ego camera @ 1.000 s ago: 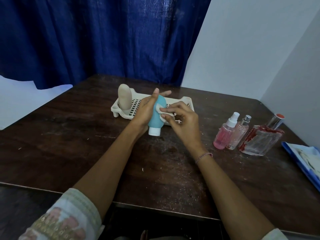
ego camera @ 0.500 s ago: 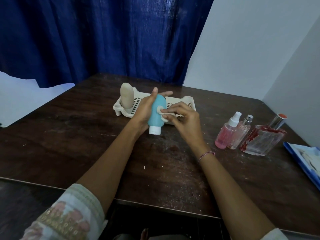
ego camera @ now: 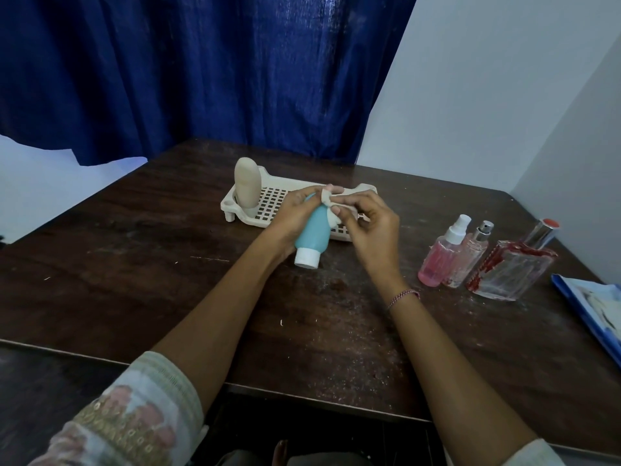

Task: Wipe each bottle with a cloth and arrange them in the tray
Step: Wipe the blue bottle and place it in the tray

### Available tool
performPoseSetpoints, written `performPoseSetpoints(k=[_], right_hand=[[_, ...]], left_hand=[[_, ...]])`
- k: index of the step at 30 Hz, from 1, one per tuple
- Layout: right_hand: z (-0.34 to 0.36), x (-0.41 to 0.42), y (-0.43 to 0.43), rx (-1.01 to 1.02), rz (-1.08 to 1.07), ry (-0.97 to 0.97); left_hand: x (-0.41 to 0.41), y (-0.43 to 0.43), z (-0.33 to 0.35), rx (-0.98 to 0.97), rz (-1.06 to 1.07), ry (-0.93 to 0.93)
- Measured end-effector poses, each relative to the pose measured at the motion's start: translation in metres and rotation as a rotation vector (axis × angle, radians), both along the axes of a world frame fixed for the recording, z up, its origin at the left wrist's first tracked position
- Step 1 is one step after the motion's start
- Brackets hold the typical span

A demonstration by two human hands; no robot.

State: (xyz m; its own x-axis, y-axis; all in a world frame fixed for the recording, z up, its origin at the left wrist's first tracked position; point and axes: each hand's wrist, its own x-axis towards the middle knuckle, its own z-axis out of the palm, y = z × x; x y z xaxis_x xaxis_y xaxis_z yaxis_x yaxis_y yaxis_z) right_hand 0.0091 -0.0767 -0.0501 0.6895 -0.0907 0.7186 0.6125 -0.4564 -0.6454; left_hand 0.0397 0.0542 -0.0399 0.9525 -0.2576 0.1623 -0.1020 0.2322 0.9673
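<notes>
so the left hand (ego camera: 289, 216) is wrapping round the teal bottle (ego camera: 314, 232), holding it cap-down just in front of the tray (ego camera: 228, 206) to steady it I'd guess, while the right hand (ego camera: 373, 230) is pinching the small white cloth (ego camera: 331, 210) against its upper end for wiping

Left hand (ego camera: 292, 220) grips the teal bottle (ego camera: 314, 232) while right hand (ego camera: 369, 227) presses a white cloth (ego camera: 331, 210) on it.
</notes>
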Motion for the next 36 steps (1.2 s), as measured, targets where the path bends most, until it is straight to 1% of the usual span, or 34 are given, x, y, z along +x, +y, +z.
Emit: performPoseSetpoints(k=[4, 8, 10, 12, 14, 16, 20, 23, 26, 27, 29, 30, 32, 34, 36], right_hand=[[-0.003, -0.002, 0.008, -0.010, 0.072, 0.052], [-0.004, -0.005, 0.014, 0.017, 0.268, 0.145], [-0.004, -0.009, 0.018, 0.041, 0.341, 0.189], [-0.005, -0.013, 0.024, 0.022, 0.350, 0.178], [-0.006, -0.014, 0.028, -0.056, 0.298, 0.115], [-0.007, -0.014, 0.029, -0.148, 0.226, 0.041], [-0.007, -0.015, 0.029, -0.249, 0.121, -0.038], [-0.005, -0.017, 0.028, -0.358, 0.032, -0.097], [-0.004, -0.017, 0.029, -0.365, -0.019, -0.115], [-0.004, -0.017, 0.028, -0.365, -0.034, -0.124], [-0.003, -0.017, 0.028, -0.370, -0.062, -0.143], [-0.003, -0.017, 0.027, -0.370, -0.070, -0.147], [-0.002, -0.017, 0.026, -0.357, -0.071, -0.140], [-0.002, -0.018, 0.026, -0.332, -0.062, -0.122], [-0.001, -0.019, 0.027, -0.324, -0.055, -0.117]], left_hand=[[0.000, 0.003, 0.002, -0.099, 0.049, 0.022], [0.006, 0.011, 0.005, -0.203, 0.222, 0.073], [0.008, 0.014, 0.006, -0.269, 0.322, 0.038], [0.010, 0.015, 0.007, -0.336, 0.417, 0.015], [0.013, 0.016, 0.006, -0.387, 0.475, 0.008], [0.016, 0.016, 0.002, -0.339, 0.502, -0.021], [0.019, 0.010, -0.003, -0.282, 0.480, 0.050], [0.014, 0.006, -0.001, -0.290, 0.424, 0.012], [0.009, 0.000, 0.001, -0.286, 0.323, 0.016], [0.008, -0.002, 0.000, -0.263, 0.264, 0.030], [0.008, -0.005, -0.001, -0.143, 0.186, 0.034], [0.009, -0.005, -0.003, -0.075, 0.191, 0.034], [0.011, -0.005, -0.004, -0.016, 0.221, 0.038], [0.012, -0.003, -0.005, -0.053, 0.172, 0.064], [0.011, -0.002, -0.003, -0.199, 0.058, 0.165]])
